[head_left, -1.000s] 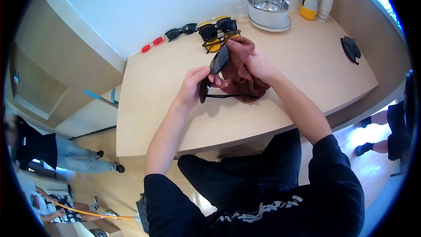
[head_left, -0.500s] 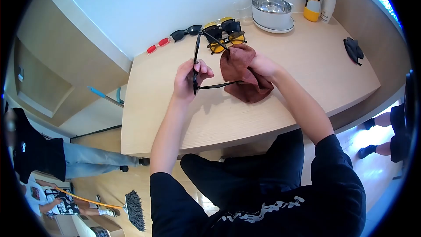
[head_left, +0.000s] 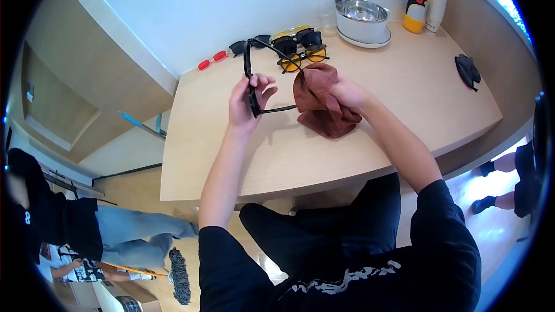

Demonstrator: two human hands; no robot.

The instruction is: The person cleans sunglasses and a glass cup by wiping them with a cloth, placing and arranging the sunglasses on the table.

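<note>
Black-framed glasses (head_left: pixel 248 63) are in my left hand (head_left: pixel 245 99), its fingers around the front frame, with the temples pointing right. A reddish-brown cloth (head_left: pixel 324 99) is bunched in my right hand (head_left: pixel 348 92) and hides the ends of both temples. Behind the cloth lie glasses with yellow lenses (head_left: pixel 291 63) and dark sunglasses (head_left: pixel 284 45). Farther left are another dark pair (head_left: pixel 237 48) and a red-lensed pair (head_left: pixel 213 60).
On the wooden desk (head_left: pixel 196 156) stand a white-and-steel bowl (head_left: pixel 361 20), a penguin figure (head_left: pixel 415 8) and a paper cup (head_left: pixel 436 11). Folded dark glasses (head_left: pixel 467 72) lie at the right. A person (head_left: pixel 63 219) and a mop (head_left: pixel 179 276) are at the lower left.
The glasses have turned from lens-up against the cloth to edge-on, and shifted left with my left hand. My right hand still holds the cloth. The person at the left has come nearer.
</note>
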